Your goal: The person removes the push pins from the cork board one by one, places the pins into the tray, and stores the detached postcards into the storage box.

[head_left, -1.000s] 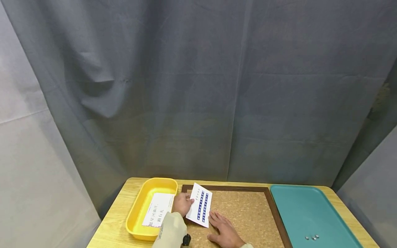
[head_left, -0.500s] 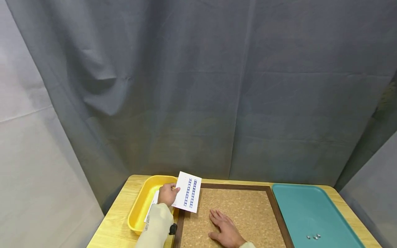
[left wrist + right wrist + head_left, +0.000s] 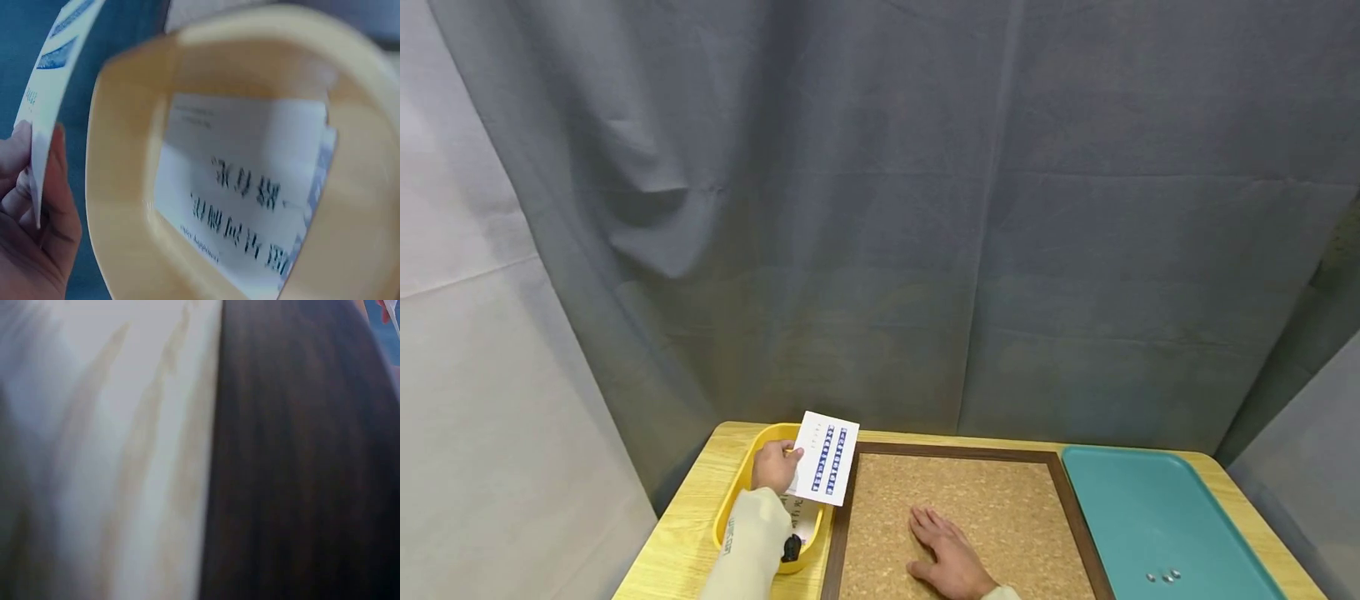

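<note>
My left hand (image 3: 775,467) pinches a white card (image 3: 826,458) with two blue printed bands along its edge between thumb and fingers. The card is raised over the right rim of a yellow basin (image 3: 730,504). Inside the basin lies another white card (image 3: 237,169) with large handwritten-style characters, seen plainly in the left wrist view, with a blue-banded edge of paper showing from under it. My right hand (image 3: 951,554) rests with fingers spread on a cork board (image 3: 985,492) that has a dark brown frame.
A teal tray (image 3: 1150,500) stands right of the board, with several small silvery pieces (image 3: 1168,577) near its front. Everything sits on a light wooden table (image 3: 658,554). Grey curtain (image 3: 880,250) hangs directly behind the table.
My left hand has carried the banded card leftward from over the cork board to over the basin. The right hand has stayed on the board.
</note>
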Action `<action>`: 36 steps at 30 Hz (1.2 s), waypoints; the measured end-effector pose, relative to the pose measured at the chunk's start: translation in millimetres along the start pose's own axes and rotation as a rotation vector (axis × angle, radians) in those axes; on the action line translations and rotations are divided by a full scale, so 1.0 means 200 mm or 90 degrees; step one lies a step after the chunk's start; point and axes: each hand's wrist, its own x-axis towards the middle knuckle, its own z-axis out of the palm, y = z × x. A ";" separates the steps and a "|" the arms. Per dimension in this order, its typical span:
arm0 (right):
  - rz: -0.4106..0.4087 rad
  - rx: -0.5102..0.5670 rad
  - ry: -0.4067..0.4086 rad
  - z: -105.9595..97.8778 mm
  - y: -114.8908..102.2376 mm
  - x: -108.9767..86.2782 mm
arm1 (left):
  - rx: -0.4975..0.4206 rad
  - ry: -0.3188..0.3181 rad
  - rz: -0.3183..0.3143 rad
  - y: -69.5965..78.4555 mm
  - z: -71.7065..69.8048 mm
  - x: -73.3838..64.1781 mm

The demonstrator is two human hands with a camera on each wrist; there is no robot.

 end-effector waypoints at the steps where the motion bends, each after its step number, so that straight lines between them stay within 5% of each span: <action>1: 0.004 0.001 -0.004 0.00 0.00 0.00 | 0.007 0.001 0.000 -0.01 0.00 0.00; 13: 0.027 0.026 -0.025 0.00 0.01 0.00 | 0.064 0.021 -0.054 -0.08 -0.09 0.00; 36: 0.058 0.030 -0.039 -0.01 0.02 0.01 | 0.168 0.008 0.002 -0.15 -0.07 -0.02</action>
